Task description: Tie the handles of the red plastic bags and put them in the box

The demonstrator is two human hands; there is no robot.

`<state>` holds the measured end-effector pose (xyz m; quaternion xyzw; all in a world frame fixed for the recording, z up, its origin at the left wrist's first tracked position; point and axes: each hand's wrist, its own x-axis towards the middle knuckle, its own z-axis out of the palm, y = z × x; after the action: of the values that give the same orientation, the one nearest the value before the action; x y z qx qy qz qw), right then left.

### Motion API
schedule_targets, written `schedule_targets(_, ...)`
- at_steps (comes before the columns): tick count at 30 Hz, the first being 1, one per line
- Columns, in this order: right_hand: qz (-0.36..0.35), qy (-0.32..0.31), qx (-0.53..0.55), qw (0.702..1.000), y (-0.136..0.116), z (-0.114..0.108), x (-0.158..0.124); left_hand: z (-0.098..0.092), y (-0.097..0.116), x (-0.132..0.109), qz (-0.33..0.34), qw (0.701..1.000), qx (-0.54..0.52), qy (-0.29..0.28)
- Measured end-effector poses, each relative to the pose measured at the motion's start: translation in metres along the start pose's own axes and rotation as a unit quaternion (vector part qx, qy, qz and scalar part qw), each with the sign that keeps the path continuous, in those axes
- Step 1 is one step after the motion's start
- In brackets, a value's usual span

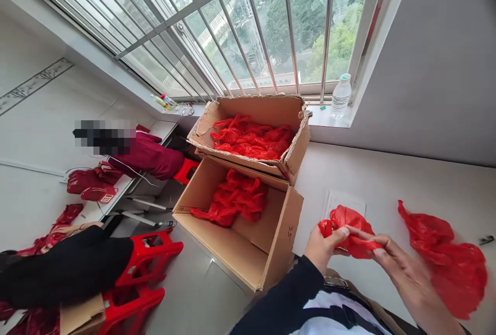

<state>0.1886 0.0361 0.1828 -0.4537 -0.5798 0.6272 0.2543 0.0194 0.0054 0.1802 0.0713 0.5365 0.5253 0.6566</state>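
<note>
My left hand (324, 246) and my right hand (403, 268) both pinch a crumpled red plastic bag (351, 230) just above the white table (387, 180). The left thumb presses one bunched end; the right fingers close on the other side. A loose pile of flat red bags (449, 257) lies on the table to the right of my hands. A white sheet of paper (344, 202) lies flat behind the held bag.
Two open cardboard boxes stand left of the table, the near one (248, 252) and the far one (294, 154), both holding folded red bags. A water bottle (341, 96) stands on the windowsill. Another person in a maroon top (149, 155) sits at the left; red stools (143, 268) stand below.
</note>
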Motion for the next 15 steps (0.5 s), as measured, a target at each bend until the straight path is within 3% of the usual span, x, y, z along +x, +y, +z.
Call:
schedule_targets(3, 0.012, -0.09, 0.017, 0.996, -0.007, 0.004, -0.01, -0.008, 0.014, -0.004, 0.019, 0.999, -0.027, 0.044)
schedule_targets(7, 0.045, -0.088, -0.028, 0.995, -0.001, 0.003, -0.016, -0.036, 0.053, -0.02, 0.07, 0.993, -0.037, 0.091)
schedule_targets(12, 0.063, -0.077, -0.069, 0.993, 0.023, 0.001, -0.013, -0.111, 0.112, -0.05, 0.146, 0.959, -0.055, 0.237)
schedule_targets(15, 0.089, -0.054, -0.07, 0.992, 0.037, 0.005, -0.011, -0.166, 0.129, -0.053, 0.143, 0.94, -0.063, 0.305)
